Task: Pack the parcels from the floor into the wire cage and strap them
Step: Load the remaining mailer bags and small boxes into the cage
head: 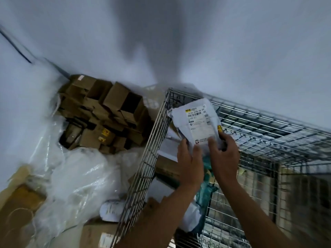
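I hold a white plastic mailer parcel with a printed shipping label above the open top of the wire cage. My left hand grips its lower left edge and my right hand pinches its lower right corner. Inside the cage lie a teal bag, white mailers and brown cartons, partly hidden by my forearms.
A heap of brown cardboard boxes fills the corner left of the cage. Clear plastic sheeting and flat cardboard cover the floor at lower left. A white parcel lies against the cage's left wall. White walls stand behind.
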Available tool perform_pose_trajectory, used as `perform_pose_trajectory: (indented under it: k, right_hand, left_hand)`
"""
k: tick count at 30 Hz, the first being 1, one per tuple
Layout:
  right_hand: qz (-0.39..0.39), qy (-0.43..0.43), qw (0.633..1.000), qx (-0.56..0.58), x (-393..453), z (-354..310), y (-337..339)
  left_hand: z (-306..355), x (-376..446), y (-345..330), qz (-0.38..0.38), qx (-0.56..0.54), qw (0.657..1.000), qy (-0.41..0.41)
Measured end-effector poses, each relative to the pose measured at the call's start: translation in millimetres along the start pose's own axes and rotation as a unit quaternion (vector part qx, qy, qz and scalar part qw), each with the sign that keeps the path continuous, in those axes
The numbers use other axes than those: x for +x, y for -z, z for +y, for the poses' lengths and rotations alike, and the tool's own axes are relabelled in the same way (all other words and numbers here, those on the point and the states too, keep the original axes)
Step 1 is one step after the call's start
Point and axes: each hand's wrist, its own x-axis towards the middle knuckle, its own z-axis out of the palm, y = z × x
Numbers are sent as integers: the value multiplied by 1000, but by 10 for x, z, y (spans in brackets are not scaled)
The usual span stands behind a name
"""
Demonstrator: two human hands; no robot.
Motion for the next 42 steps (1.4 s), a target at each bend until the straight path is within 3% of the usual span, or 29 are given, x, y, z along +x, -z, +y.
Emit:
perform_pose_trajectory:
  k: [3,8,11,17,24,28,33,42]
  right_hand:
    - [21,26,998,-53,13,137,-15]
    - [-73,54,993,-81,233,232,-142]
    - [-90,77,988,-103,536,189,-264]
    - [-103,62,992,-40,930,67,-482]
    - [-155,61,983,-80,1065,237,-450]
    - [-156,85,983,-52,792,351,-246]
    - [-232,60,969,-52,316,573,-135]
    - [-310,8,948,-75,-384,976,-362]
  left_hand:
    - [-204,-222,-48,25,-21,999,41]
    - [-277,-128,-112,35,-61,994,80]
    - [-221,51,-208,29,-67,994,80]
    - [-55,431,-381,35,-102,989,103]
    - [-62,444,-433,91,-157,975,126]
    - [-232,-61,-499,161,-192,961,114]
    - [-529,-543,-428,244,-141,947,153]
    - [-875,-818,32,294,-70,924,234]
